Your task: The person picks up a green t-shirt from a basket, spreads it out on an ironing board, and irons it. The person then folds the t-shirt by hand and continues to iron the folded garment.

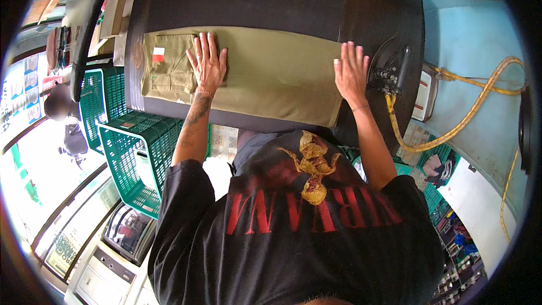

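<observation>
Olive-green trousers [271,72] lie flat lengthwise on a dark padded ironing table [254,0]. My left hand [208,65] rests palm down on the cloth, fingers slightly apart, at the edge of a pocketed part that bears a red and white tag [158,54]. At the other end, by the hem, my right hand [352,72] lies palm down with its fingers extended. Just to the right of it, a steam iron [391,70] with a black handle sits on the table. Neither hand grips anything.
A yellow hose [470,114] runs from the iron and loops toward the blue wall [474,34]. Green plastic baskets [127,135] stand left of and below the table. A dark padded bar [87,38] rises at the upper left. More baskets with clothes [440,169] are at the lower right.
</observation>
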`<state>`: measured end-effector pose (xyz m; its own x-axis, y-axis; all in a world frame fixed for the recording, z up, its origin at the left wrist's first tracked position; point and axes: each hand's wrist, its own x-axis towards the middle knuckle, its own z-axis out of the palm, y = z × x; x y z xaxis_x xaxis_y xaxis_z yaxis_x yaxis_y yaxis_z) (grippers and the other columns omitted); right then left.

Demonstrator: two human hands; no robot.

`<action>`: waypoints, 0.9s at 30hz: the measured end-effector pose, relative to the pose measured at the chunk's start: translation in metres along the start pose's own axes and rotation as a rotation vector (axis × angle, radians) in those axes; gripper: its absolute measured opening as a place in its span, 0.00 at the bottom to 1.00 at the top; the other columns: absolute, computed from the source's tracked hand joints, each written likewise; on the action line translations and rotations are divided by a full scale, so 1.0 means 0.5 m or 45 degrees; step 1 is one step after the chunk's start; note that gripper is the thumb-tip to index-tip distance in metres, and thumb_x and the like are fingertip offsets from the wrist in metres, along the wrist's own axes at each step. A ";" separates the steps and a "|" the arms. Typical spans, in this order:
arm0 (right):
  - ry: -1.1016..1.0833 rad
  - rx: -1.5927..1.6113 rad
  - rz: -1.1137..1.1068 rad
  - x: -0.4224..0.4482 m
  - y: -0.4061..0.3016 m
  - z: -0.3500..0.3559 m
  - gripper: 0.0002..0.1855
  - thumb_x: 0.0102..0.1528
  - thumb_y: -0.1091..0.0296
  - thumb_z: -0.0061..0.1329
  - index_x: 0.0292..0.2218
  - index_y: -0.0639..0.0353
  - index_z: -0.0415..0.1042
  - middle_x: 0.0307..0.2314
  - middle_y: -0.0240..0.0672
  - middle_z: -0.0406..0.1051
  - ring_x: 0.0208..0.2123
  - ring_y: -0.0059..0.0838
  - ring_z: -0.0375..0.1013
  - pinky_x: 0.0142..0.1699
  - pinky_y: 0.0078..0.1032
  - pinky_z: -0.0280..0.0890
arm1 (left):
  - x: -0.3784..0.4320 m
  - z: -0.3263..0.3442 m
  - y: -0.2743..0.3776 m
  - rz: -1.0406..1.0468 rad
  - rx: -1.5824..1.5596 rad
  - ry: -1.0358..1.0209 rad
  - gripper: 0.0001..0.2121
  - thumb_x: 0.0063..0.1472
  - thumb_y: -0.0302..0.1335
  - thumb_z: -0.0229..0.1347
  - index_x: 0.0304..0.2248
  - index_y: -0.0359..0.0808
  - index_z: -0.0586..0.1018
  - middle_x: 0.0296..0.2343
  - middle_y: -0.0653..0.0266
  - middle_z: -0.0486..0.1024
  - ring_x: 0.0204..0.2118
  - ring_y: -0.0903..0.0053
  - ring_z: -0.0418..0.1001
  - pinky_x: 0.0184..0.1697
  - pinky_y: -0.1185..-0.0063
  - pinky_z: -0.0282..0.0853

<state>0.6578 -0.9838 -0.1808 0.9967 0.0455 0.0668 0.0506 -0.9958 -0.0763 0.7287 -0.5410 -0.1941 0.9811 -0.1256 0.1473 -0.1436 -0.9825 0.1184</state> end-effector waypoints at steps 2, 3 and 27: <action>0.356 0.022 0.009 0.033 0.024 -0.106 0.31 0.70 0.49 0.40 0.64 0.63 0.62 0.63 0.54 0.60 0.67 0.57 0.55 0.70 0.53 0.49 | -0.037 -0.019 0.029 0.009 0.042 0.033 0.35 0.74 0.48 0.42 0.71 0.36 0.52 0.71 0.54 0.47 0.74 0.54 0.39 0.71 0.45 0.29; 0.510 0.077 0.002 0.047 0.058 -0.154 0.31 0.69 0.48 0.42 0.61 0.64 0.65 0.60 0.55 0.63 0.65 0.58 0.59 0.68 0.53 0.52 | -0.052 -0.044 0.075 0.113 -0.089 0.010 0.34 0.74 0.47 0.44 0.70 0.38 0.54 0.71 0.55 0.48 0.74 0.55 0.40 0.71 0.45 0.30; -0.623 0.678 0.197 0.220 -0.525 -0.258 0.32 0.58 0.35 0.58 0.42 0.61 0.80 0.19 0.32 0.74 0.17 0.19 0.69 0.24 0.26 0.65 | -0.138 -0.102 -0.226 0.469 -0.430 0.089 0.20 0.61 0.30 0.59 0.54 0.40 0.78 0.57 0.68 0.73 0.58 0.64 0.67 0.59 0.64 0.61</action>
<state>0.7461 -0.7279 -0.0252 0.9029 0.0620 -0.4253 -0.1929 -0.8258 -0.5299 0.6708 -0.4144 -0.1672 0.8480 -0.4349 0.3030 -0.5240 -0.7740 0.3555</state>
